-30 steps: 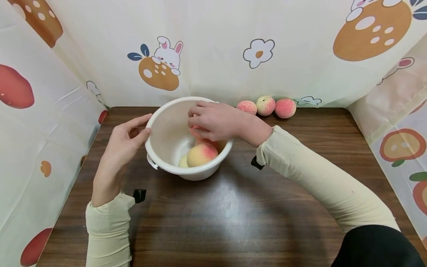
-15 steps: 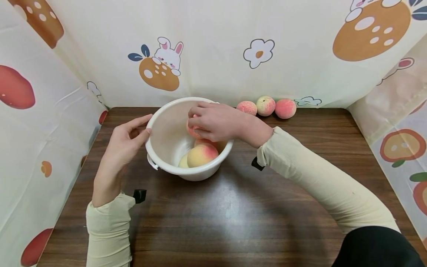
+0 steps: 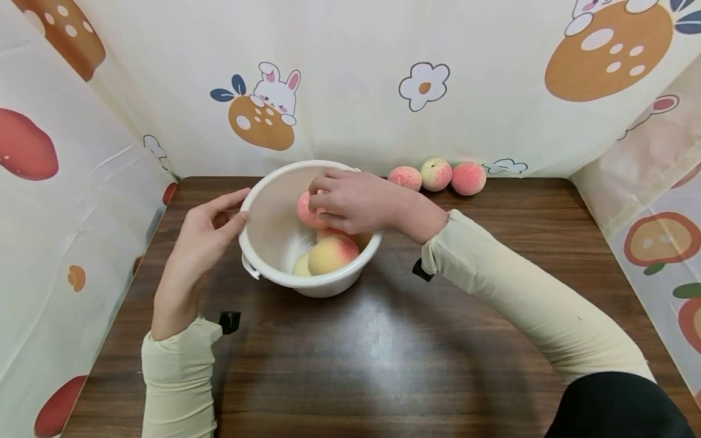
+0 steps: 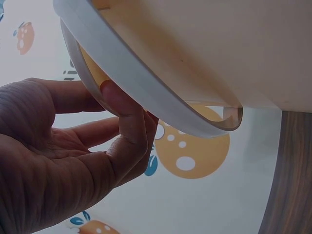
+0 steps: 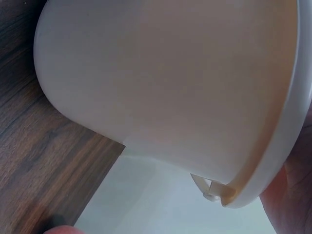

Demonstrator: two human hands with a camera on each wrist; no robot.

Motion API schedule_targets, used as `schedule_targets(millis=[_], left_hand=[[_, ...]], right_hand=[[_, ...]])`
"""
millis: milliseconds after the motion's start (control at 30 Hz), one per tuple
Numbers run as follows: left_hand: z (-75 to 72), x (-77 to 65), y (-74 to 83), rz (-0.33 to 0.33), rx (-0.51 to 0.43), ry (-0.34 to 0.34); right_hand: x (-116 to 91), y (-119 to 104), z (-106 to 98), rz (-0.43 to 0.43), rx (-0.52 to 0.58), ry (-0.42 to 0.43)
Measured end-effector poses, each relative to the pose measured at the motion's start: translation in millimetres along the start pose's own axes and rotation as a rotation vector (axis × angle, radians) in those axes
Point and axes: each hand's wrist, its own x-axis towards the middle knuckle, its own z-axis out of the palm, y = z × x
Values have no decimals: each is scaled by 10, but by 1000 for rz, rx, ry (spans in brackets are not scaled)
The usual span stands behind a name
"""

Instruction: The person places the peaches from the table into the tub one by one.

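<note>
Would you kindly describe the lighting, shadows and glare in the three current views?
Head view: bright, with pale glare on the brown table and soft shadow beside the white bucket; left wrist view: dimmer, the left hand shaded against a brighter backdrop; right wrist view: dim, the bucket's wall greyish and the table dark.

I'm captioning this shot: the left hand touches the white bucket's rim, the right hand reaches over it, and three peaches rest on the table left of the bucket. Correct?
No: the three peaches rest on the table right of the white bucket, as the head view shows. The left hand does touch the rim, and the right hand reaches over it.
</note>
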Motion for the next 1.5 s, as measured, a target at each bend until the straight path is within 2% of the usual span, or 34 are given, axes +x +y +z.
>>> schedule_targets(millis=[200, 533, 933, 1133, 1500], left_hand=[[-13, 7, 1, -6, 0, -4], [-11, 18, 21, -19, -4, -4], [9, -10, 21, -12, -11, -1], [2, -14, 19, -5, 6, 1], [-6, 5, 9, 12, 1, -5]], right_hand=[[30, -4, -2, 12, 9, -23], [138, -40, 11, -36, 26, -96], [125, -95, 15, 2, 9, -154], [96, -79, 20, 1, 1, -123], [45, -56, -34, -10, 14, -4]])
